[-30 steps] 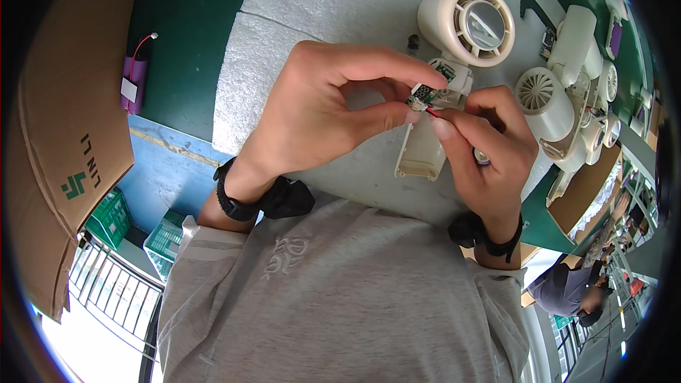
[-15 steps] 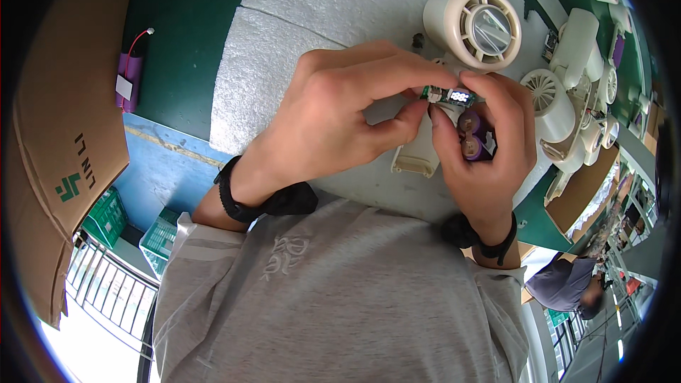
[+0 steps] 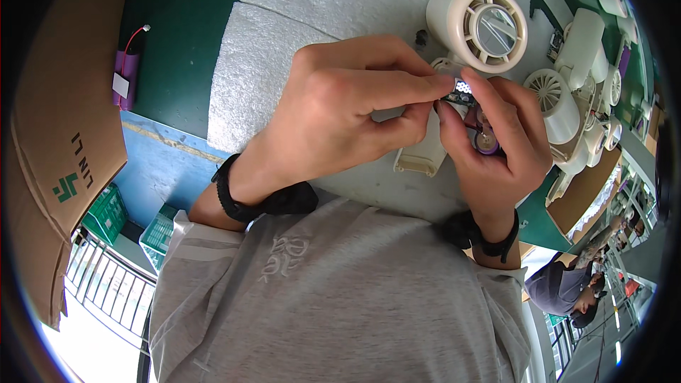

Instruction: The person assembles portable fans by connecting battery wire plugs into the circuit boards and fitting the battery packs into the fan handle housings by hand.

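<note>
A small green circuit board (image 3: 461,97) with a lit white display sits between my two hands. My left hand (image 3: 355,99) pinches its left end between thumb and forefinger. On the other side, my right hand (image 3: 507,131) has thumb and forefinger against the board, while a purple battery pack (image 3: 487,142) rests inside its curled fingers. Part of the pack is hidden by those fingers. Beneath the hands lies an off-white plastic casing (image 3: 423,154), partly covered. A round off-white fan housing (image 3: 477,28) stands just beyond my right hand.
White foam sheeting (image 3: 298,0) covers the green table (image 3: 186,42). Another purple battery pack (image 3: 126,84) with a red lead lies at left, near a cardboard box (image 3: 67,113). Several fan parts (image 3: 552,103) crowd the right side. A person (image 3: 564,289) is farther off at lower right.
My left fingertips have moved right along the board, covering more of it. My right hand has shifted slightly right and turned, and the battery pack has tilted with it.
</note>
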Motion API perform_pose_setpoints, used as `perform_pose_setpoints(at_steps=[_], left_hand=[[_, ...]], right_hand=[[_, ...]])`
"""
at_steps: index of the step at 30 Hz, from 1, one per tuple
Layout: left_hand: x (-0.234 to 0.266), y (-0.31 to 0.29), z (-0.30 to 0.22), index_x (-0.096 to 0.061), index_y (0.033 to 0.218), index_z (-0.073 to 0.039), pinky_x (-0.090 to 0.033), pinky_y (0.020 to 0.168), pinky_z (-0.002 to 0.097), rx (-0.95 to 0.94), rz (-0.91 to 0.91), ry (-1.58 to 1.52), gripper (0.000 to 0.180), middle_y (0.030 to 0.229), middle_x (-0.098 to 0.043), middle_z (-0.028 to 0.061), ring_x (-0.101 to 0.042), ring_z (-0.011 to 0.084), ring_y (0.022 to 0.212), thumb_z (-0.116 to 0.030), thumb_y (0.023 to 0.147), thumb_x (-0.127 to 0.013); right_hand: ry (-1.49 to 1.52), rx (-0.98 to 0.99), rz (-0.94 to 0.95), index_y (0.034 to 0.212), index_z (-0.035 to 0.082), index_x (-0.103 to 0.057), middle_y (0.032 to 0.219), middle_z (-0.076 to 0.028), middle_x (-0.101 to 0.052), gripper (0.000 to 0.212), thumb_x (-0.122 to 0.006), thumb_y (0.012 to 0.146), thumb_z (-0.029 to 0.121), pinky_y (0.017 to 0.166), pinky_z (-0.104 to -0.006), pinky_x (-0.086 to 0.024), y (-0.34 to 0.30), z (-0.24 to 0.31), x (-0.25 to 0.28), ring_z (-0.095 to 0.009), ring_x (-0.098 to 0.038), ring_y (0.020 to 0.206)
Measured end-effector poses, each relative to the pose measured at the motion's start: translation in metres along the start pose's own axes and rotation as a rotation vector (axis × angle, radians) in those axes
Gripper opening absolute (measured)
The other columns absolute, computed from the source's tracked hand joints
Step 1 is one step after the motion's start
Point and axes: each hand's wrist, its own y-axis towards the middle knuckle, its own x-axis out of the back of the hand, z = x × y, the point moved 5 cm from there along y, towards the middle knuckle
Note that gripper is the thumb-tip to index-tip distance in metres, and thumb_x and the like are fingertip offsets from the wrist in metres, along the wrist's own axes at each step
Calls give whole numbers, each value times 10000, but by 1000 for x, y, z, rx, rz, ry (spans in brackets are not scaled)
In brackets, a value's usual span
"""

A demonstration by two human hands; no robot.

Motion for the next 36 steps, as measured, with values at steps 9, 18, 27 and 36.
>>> perform_pose_setpoints(at_steps=[9, 18, 27, 36], left_hand=[[-1, 0, 1, -750, 926, -31, -497, 558, 219, 17, 8, -8, 283, 850, -695, 88, -663, 141, 681, 80, 668, -713], [-1, -1, 1, -749, 920, -28, -509, 596, 233, 35, 11, -10, 273, 856, -694, 90, -666, 152, 710, 81, 673, -712], [-10, -2, -3, -660, 1031, -51, -521, 673, 256, 155, 23, -4, 377, 954, -635, 68, -646, 164, 788, 78, 680, -711], [-19, -2, -6, -585, 1081, -68, -505, 649, 277, 193, 35, 70, 427, 922, -603, 57, -613, 174, 735, 80, 693, -684]], right_hand=[[49, 47, -48, 1048, 108, -744, 897, -43, -619, 491, -824, 583, -26, 502, -224, -457, 3, -4, -2, -91, -576, 645], [49, -17, -19, 1048, 91, -737, 888, -50, -632, 459, -811, 612, -29, 560, -232, -464, 2, -3, 0, -109, -588, 685], [113, -83, -13, 1017, 54, -714, 913, -79, -657, 325, -776, 708, -25, 602, -249, -478, 0, 0, 2, -146, -609, 692], [3, -61, -18, 954, 50, -717, 870, -84, -651, 261, -778, 709, -14, 554, -271, -480, -2, 2, 8, -171, -620, 663]])
